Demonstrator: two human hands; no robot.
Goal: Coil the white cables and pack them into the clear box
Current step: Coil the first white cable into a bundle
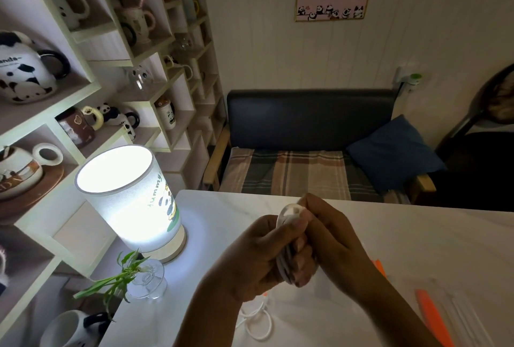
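White cable bundle (289, 238) held above white table (417, 235), long axis near-vertical, loop end up. Left hand (258, 255) and right hand (331, 243) both closed around it, fingers overlapping. Loose cable (258, 321) lies on table beneath wrists. Lit lamp (130, 196) and glass plant vase (148, 280) stand left; orange-edged clear box (445, 316) lies right, partly cut off.

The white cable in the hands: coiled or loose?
Coiled. The white cable shows a rounded loop above the fingers, gripped between the left hand and right hand; its ends are hidden.
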